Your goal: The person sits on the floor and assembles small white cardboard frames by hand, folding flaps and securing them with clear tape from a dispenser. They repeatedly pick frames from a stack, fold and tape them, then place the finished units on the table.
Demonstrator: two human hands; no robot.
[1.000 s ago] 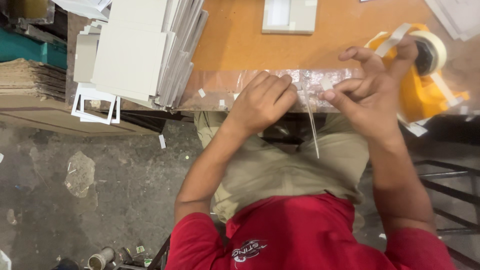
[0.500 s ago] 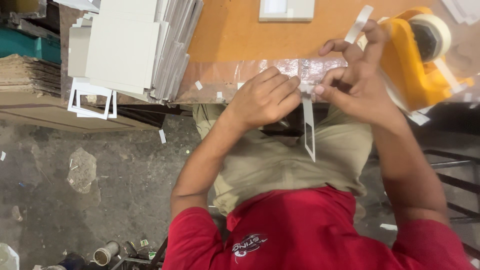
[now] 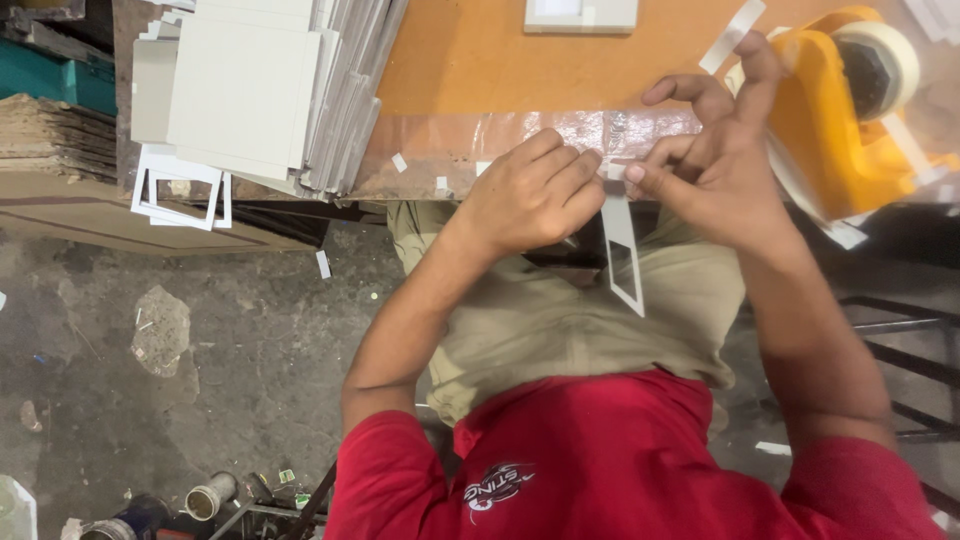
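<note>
My left hand (image 3: pixel 530 195) is closed over the top of a narrow white cardboard frame (image 3: pixel 625 255) at the table's near edge. The frame hangs down over my lap. My right hand (image 3: pixel 710 170) touches the frame's top with its thumb. A short strip of tape (image 3: pixel 735 35) sticks to one of its raised fingertips. Just right of that hand stands a yellow tape dispenser (image 3: pixel 820 120) with a roll of tape (image 3: pixel 880 65).
An orange table (image 3: pixel 470 60) has clear film along its edge. A stack of grey-white boards (image 3: pixel 250 90) lies on its left part, with white frames (image 3: pixel 180 190) poking out below. A white panel (image 3: pixel 580 15) sits at the back. Cans (image 3: pixel 205 497) and litter lie on the floor.
My right hand has come away from the dispenser with a strip of tape and lifted it on a fingertip. My left hand has stayed on the frame.
</note>
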